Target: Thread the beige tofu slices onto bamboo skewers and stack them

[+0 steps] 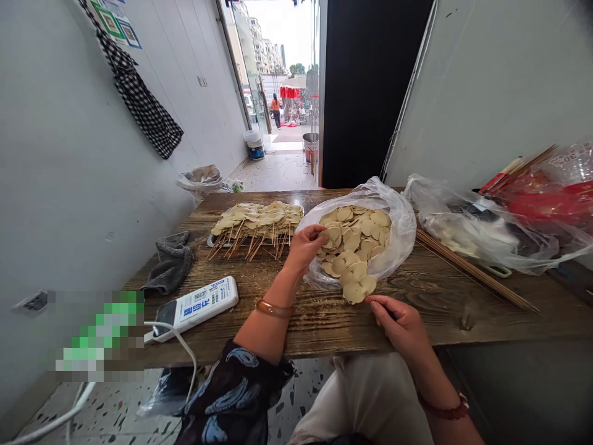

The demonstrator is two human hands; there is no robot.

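With its fingers pinched together, my left hand (pixel 306 247) holds the edge of a thin, round beige slice (pixel 332 235) over an open clear plastic bag (pixel 402 228). Many loose slices (pixel 364 224) of the same kind fill the bag. My right hand (pixel 397 320) grips the lower end of a thin wooden skewer (pixel 369 299). Several slices (pixel 356 285) are threaded on that skewer, which points up and left over the bag's near edge. To the left, a metal tray (pixel 212 241) carries a pile of filled skewers (pixel 257 219), their bare sticks toward me.
Bare skewers (pixel 477 269) lie in a bundle on the wooden table (pixel 287 321), right of the bag. Beyond them are plastic bags (pixel 482 228) and red packaging (pixel 542 204). A grey cloth (pixel 172 262) and a white payment device (pixel 201 307) with a cable sit at left.
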